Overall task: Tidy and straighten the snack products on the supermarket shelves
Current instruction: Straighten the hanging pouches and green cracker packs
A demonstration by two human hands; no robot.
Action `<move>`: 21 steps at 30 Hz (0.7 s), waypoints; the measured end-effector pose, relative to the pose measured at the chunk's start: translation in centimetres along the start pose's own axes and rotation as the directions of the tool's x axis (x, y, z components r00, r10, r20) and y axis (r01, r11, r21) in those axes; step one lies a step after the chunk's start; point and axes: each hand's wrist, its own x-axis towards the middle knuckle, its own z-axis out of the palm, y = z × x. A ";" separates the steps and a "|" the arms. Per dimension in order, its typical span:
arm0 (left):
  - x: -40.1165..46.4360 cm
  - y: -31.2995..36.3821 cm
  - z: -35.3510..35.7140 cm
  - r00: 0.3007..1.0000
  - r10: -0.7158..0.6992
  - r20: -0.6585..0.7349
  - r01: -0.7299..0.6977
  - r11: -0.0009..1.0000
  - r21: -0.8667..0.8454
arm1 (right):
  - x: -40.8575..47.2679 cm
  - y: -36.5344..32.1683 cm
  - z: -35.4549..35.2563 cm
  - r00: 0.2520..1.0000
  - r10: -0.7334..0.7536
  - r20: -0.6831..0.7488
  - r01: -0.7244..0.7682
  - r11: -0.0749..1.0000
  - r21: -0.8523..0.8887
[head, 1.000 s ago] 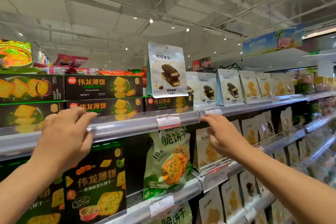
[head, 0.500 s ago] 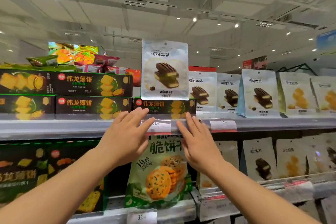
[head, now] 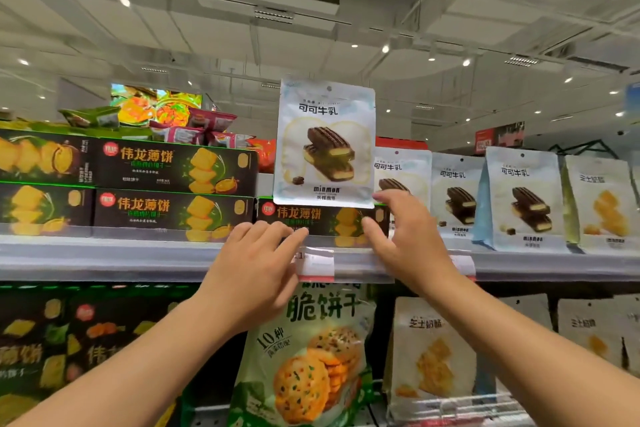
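At frame left the green boxes [head: 173,191] sit stacked and squared, so that part looks done. At centre, the left hand [head: 252,274] hovers with loose, straight fingers, holding nothing, by the shelf rail [head: 104,256]. One cocoa pouch [head: 325,142] stands on a box [head: 322,222] (misplaced, I judge). The right hand [head: 405,239], spread and empty, reaches toward it. The pouch row [head: 519,198] at right stands upright.

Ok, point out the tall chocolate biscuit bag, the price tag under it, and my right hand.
chocolate biscuit bag [head: 325,149], head view, biscuit picture.
price tag [head: 317,265], head view, white middle.
right hand [head: 410,246], head view, back of hand.
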 end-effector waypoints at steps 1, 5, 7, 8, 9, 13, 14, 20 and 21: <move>0.2 -0.3 0.3 0.999 0.008 -0.037 -0.008 1.000 -0.017 | 1.7 0.0 -0.1 0.998 0.070 -0.012 -0.069 0.996 0.051; 0.5 -0.9 1.3 0.985 0.016 -0.170 -0.028 0.997 -0.072 | 6.1 -0.2 0.4 0.947 0.301 0.108 -0.316 0.931 0.181; 0.6 -1.0 1.8 0.977 0.036 -0.210 -0.052 0.996 -0.072 | 6.9 0.0 0.8 0.921 0.347 0.180 -0.385 0.881 0.273; 0.6 -1.1 1.9 0.975 0.043 -0.220 -0.060 0.996 -0.071 | 7.1 0.1 1.1 0.915 0.352 0.199 -0.399 0.864 0.307; 0.7 -1.2 2.0 0.973 0.045 -0.226 -0.063 0.996 -0.070 | 7.2 0.2 1.2 0.913 0.351 0.206 -0.403 0.855 0.328; 0.8 -1.2 1.7 0.978 0.026 -0.207 -0.048 0.994 -0.101 | 7.3 0.5 1.5 0.915 0.340 0.219 -0.403 0.808 0.430; 0.8 -1.2 1.5 0.980 0.017 -0.199 -0.043 0.991 -0.125 | 7.3 0.5 1.4 0.913 0.340 0.225 -0.407 0.791 0.457; 2.9 -1.9 -0.9 0.947 -0.135 -0.290 -0.012 0.891 -0.455 | 6.9 0.4 0.7 0.926 0.368 0.088 -0.368 0.826 0.426; 4.1 -2.1 -1.6 0.928 -0.173 -0.330 -0.009 0.875 -0.483 | 6.7 0.6 0.3 0.930 0.364 0.050 -0.351 0.839 0.415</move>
